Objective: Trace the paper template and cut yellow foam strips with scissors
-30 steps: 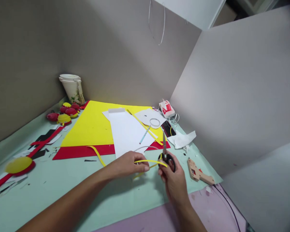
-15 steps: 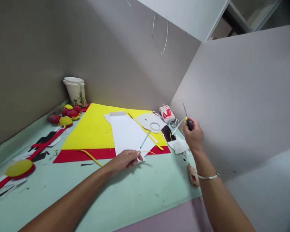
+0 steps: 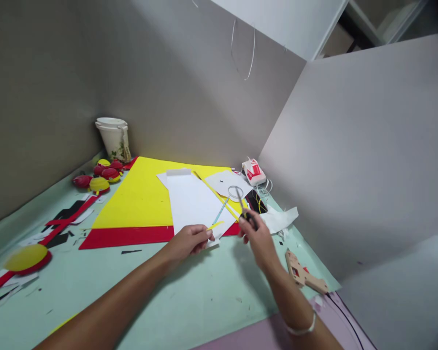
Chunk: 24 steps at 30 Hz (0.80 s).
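Observation:
My left hand [image 3: 194, 238] is closed, pinching a narrow yellow strip [image 3: 216, 225] between thumb and fingers. Beneath those fingertips lies the corner of a white paper sheet [image 3: 190, 199]. To the right, my right hand [image 3: 256, 235] grips black-handled scissors [image 3: 248, 218] with the blades pointing up and away; they look slightly blurred. A gap separates the scissors from the strip. A thin light-blue pen or stick [image 3: 221, 210] and a clear ring [image 3: 235, 193] lie on the papers just beyond both hands.
Yellow sheet [image 3: 135, 194] over a red sheet [image 3: 131, 237] covers the table's middle. At right are a glue gun [image 3: 304, 276], crumpled white tissue [image 3: 279, 219] and a red-white packet [image 3: 253, 172]. A white bucket [image 3: 113, 138], red-yellow rounded pieces [image 3: 99, 184] and black scraps [image 3: 60, 239] are at left.
My right hand has come left and down with the scissors, from beside the wall to near my left hand. The glue gun now shows fully. The yellow strip at my left hand has shifted.

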{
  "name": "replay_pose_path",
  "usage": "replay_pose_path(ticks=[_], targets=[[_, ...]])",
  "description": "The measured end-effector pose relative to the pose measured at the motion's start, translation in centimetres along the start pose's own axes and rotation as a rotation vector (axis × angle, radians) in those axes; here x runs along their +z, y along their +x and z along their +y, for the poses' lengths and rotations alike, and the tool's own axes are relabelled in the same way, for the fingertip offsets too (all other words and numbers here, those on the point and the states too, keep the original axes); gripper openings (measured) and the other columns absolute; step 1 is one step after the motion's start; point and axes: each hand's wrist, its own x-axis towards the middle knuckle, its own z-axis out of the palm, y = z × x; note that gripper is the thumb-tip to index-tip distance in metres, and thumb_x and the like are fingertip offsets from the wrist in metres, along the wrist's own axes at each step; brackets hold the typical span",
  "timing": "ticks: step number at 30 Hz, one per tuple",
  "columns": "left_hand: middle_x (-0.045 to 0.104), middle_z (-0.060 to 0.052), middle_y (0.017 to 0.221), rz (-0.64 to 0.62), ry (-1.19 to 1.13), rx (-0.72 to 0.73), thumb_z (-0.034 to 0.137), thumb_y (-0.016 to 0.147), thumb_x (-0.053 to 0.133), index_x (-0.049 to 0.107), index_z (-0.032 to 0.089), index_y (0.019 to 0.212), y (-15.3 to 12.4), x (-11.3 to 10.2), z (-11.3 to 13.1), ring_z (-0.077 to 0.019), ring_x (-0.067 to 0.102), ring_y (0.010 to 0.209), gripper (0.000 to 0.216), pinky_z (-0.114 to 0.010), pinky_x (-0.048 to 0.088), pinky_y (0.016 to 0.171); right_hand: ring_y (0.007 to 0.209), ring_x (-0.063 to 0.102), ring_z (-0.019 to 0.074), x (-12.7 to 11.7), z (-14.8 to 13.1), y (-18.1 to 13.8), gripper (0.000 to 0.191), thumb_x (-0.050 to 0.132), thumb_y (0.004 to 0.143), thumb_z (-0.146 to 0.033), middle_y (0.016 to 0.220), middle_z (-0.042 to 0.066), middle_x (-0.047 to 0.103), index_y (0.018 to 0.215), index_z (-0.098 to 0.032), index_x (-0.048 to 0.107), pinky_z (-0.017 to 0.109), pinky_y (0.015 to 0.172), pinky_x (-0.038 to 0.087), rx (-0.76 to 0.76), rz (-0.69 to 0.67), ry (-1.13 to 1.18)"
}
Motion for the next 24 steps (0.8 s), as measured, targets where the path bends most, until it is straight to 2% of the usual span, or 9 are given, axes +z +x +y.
replay_pose_path(ticks=[1,3,7,13,18,21,24], targets=[[0.046,0.005,0.055,0.012,-0.009,-0.001,0.050,0.077,0.061,0.063,0.015,0.074,0.0,0.1,0.2,-0.0084,0.036,0.048,0.035,-0.023,0.024,0.050,0.050,0.053,0.0133,1.2,-0.1,-1.4,0.048,0.056,0.084,-0.047,0.065,-0.001,0.062,0.120,-0.015,0.057,0.023,0.047,0.043,0.016,-0.049,0.064],[0.048,0.005,0.057,0.029,-0.018,-0.002,0.050,0.076,0.062,0.063,0.016,0.076,-0.1,0.4,0.5,-0.0085,0.038,0.049,0.034,-0.022,0.025,0.050,0.048,0.048,0.0108,3.1,-0.4,-3.2,0.048,0.062,0.082,-0.045,0.059,-0.004,0.056,0.119,-0.015,0.056,0.020,0.044,0.037,0.116,-0.140,0.357],[0.050,0.005,0.057,0.039,0.011,0.019,0.050,0.077,0.061,0.059,0.017,0.071,-0.4,0.8,1.1,-0.0090,0.041,0.049,0.034,-0.022,0.028,0.050,0.049,0.044,0.0078,5.0,-1.3,-3.7,0.046,0.069,0.079,-0.042,0.063,-0.005,0.056,0.116,-0.017,0.058,0.017,0.042,0.030,0.189,-0.212,0.621],[0.051,0.005,0.054,0.047,0.071,0.033,0.049,0.078,0.059,0.059,0.018,0.069,-0.5,0.8,1.0,-0.0097,0.042,0.048,0.033,-0.023,0.029,0.049,0.052,0.047,0.0064,5.8,-2.3,-2.2,0.042,0.074,0.072,-0.031,0.074,-0.005,0.057,0.110,-0.019,0.059,0.020,0.051,0.041,0.199,-0.208,0.712],[0.052,0.004,0.056,0.050,0.041,0.014,0.049,0.079,0.057,0.060,0.017,0.074,-0.6,1.0,0.7,-0.0093,0.042,0.047,0.033,-0.023,0.028,0.048,0.047,0.043,0.0060,6.3,-2.0,-1.5,0.031,0.073,0.072,-0.028,0.067,-0.007,0.054,0.100,-0.018,0.062,0.021,0.047,0.038,0.164,-0.222,0.690],[0.048,0.005,0.053,0.081,0.022,0.016,0.051,0.081,0.056,0.061,0.016,0.074,-0.8,1.3,1.2,-0.0077,0.036,0.045,0.036,-0.022,0.025,0.047,0.050,0.045,0.0069,6.3,-1.6,-1.3,0.033,0.072,0.075,-0.030,0.068,-0.007,0.053,0.104,-0.019,0.061,0.020,0.048,0.038,0.150,-0.169,0.662],[0.046,0.006,0.054,0.163,-0.072,0.041,0.050,0.080,0.059,0.063,0.015,0.080,-1.3,1.1,2.5,-0.0070,0.035,0.046,0.036,-0.020,0.025,0.046,0.060,0.052,0.0100,6.3,-1.5,-1.4,0.040,0.070,0.077,-0.036,0.074,-0.005,0.055,0.111,-0.020,0.057,0.020,0.050,0.040,0.140,-0.116,0.645]])
